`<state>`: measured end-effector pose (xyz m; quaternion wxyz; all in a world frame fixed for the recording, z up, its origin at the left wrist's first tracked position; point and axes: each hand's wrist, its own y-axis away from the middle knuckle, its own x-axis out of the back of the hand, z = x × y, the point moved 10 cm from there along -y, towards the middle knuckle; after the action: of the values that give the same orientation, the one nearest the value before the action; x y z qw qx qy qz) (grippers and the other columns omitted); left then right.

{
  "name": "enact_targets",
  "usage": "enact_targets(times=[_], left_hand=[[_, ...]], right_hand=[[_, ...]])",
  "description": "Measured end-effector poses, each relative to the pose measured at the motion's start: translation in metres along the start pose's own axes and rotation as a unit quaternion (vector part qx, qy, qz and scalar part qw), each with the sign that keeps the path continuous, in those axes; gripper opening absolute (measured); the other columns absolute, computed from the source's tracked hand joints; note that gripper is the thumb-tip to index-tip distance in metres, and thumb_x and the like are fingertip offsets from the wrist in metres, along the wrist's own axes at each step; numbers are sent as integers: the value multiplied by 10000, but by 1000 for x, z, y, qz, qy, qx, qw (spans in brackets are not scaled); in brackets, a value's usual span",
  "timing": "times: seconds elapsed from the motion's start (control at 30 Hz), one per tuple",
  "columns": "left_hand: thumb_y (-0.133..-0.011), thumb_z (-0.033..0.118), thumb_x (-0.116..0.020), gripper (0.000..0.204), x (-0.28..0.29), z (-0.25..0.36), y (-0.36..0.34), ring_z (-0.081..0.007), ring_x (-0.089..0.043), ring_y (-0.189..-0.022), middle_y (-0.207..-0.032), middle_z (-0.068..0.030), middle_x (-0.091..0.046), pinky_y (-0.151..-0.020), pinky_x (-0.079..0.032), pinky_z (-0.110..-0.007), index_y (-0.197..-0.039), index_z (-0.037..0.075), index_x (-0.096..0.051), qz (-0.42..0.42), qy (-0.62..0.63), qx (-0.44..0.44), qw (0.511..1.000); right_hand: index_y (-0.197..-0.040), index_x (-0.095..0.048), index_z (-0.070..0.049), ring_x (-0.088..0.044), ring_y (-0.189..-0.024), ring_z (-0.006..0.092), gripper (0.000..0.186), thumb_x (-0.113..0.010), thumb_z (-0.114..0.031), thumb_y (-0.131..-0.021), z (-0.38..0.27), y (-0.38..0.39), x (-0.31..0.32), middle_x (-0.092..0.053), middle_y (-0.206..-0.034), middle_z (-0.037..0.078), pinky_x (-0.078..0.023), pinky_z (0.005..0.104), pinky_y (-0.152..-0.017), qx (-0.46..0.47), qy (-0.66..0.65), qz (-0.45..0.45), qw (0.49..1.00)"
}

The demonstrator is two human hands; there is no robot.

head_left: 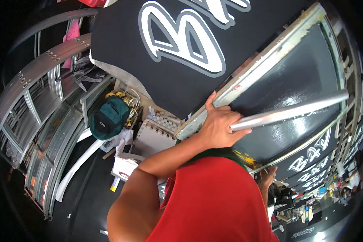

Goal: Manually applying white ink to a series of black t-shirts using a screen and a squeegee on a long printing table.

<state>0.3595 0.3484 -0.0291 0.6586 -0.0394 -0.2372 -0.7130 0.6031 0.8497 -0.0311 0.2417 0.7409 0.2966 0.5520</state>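
Because the red shirt (213,201) fills the lower middle, much of the near side of the screen frame (250,84) is hidden, and so is most of the right hand (268,175). Only part of that hand shows, at the frame's near edge, and I cannot tell whether it is closed on it. The two hands are apart. The left hand (222,124) is bent at the frame's left rail, one finger stretched onto the rail; the near end of a metal bar (290,112) crosses its fingers, and whether they close around the bar is hard to make out.

The bar is smooth, straight and silvery, slanting over the dark panel of the frame, its far end by the right-hand rail. The panel looks black and glossy, with bright glare spots; the rails are pale, worn and stained, with yellow smears in the near corner.

A black sheet (171,86) with white, grey-edged lettering lies beyond the left rail, cut off by the top edge. On the left are a green bag (110,117), a white box (123,165) and a metal rack (36,99), whose outer parts fade into the dark rim.
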Motion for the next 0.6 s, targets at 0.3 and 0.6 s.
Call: enact_targets(times=[0.3, 0.6], left_hand=[[-790, 405, -800, 281, 1, 3, -6, -191, -615, -669, -578, 13, -590, -1161, -85, -632, -739, 144, -712, -20, 26, 18, 999], [-808, 476, -783, 359, -2, 6, -5, -246, -646, -730, -667, -46, -636, -1149, -137, -642, -798, 122, -728, -63, -51, 30, 996]], right_hand=[[-1216, -608, 48, -633, -903, 223, 755, -516, -663, -980, 3, 1, 7, -647, -1085, 115, -510, 326, -746, -27, 0, 19, 999], [-1288, -613, -20, -621, -1011, 241, 718, -474, -661, -995, 23, -20, 19, -661, -1186, 116, -477, 386, -878, -24, 7, 11, 1000]])
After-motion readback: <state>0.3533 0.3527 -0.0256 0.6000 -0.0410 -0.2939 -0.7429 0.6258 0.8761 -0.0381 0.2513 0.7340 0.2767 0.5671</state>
